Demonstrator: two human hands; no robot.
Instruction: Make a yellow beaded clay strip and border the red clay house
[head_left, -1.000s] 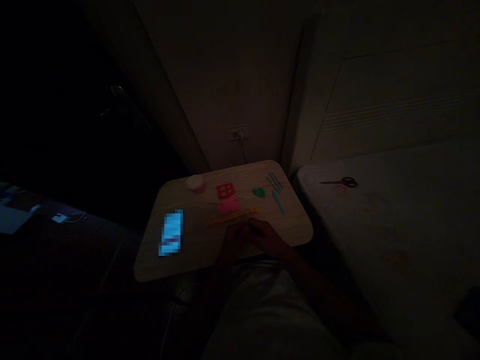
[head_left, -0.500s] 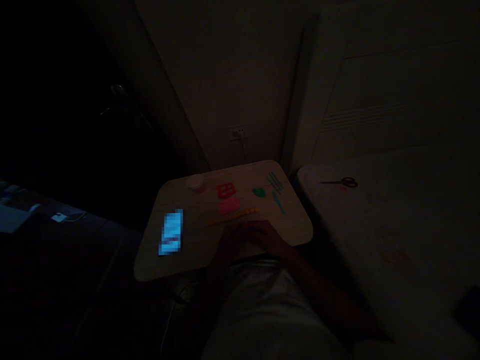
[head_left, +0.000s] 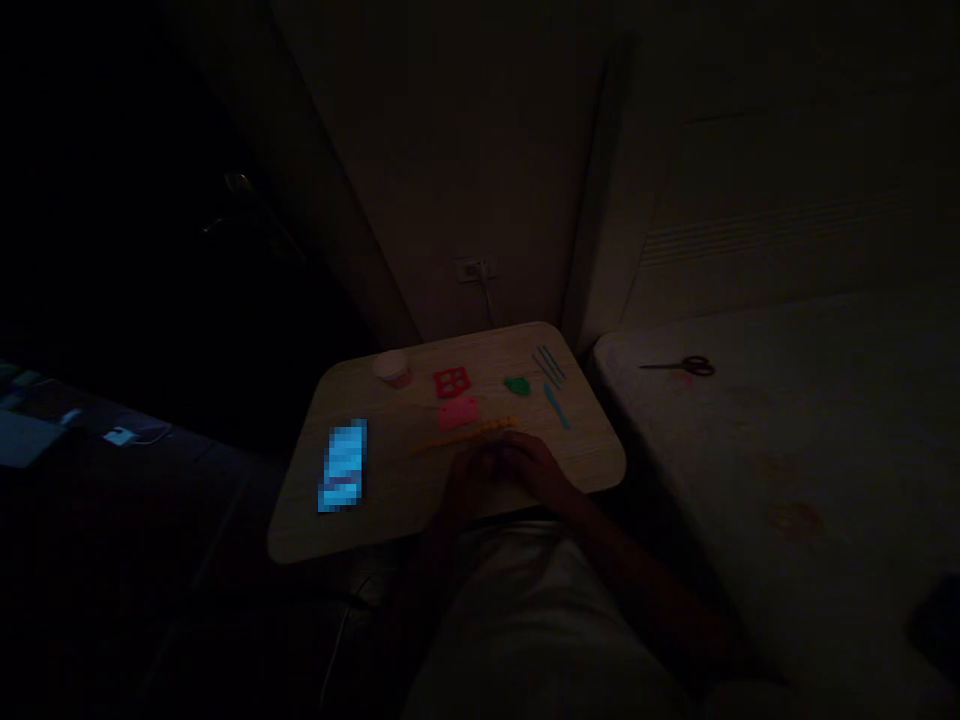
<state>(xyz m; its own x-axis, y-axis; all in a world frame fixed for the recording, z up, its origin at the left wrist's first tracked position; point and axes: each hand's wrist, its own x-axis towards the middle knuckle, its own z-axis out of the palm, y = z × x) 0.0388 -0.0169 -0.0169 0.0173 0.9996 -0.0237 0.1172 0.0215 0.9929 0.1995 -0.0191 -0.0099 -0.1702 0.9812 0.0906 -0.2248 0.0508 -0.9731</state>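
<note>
The room is very dark. My left hand (head_left: pixel 466 482) and my right hand (head_left: pixel 534 470) rest close together on the near edge of a small wooden lap table (head_left: pixel 390 520). Their fingertips lie at a long orange strip (head_left: pixel 466 433) of what looks like modelling clay. Whether the fingers grip anything is lost in the dark. Just beyond are a pink slab (head_left: pixel 457 411), a red window-shaped mould (head_left: pixel 451 381), a green lump (head_left: pixel 517 385) and thin blue tools (head_left: pixel 551 378).
A lit phone (head_left: pixel 343 465) lies on the table's left side, a small pale cup (head_left: pixel 391 367) at its back. Scissors (head_left: pixel 679 366) lie on the bed to the right. A wall socket (head_left: pixel 474 268) is behind. Lit objects lie on the far left.
Both hands have crept slightly forward, toward the orange strip. Everything else stays put.
</note>
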